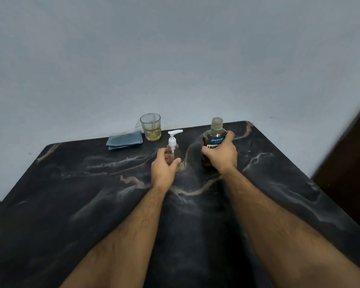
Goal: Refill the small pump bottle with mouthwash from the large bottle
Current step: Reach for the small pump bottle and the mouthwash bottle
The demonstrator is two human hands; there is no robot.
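A small clear pump bottle [173, 146] with a white pump head stands upright near the middle of the dark marble table [92, 183]. My left hand [164, 168] curls around its lower body, fingers on the left and thumb on the right. To its right stands the large mouthwash bottle [213, 136], amber liquid inside, blue label, clear cap on. My right hand [221, 155] is wrapped around its body from the front and hides its lower half.
A glass [151, 127] with a little yellowish liquid stands at the table's back edge against the pale wall. A folded blue cloth [125, 140] lies left of it. A dark wooden surface [353, 163] rises at the right.
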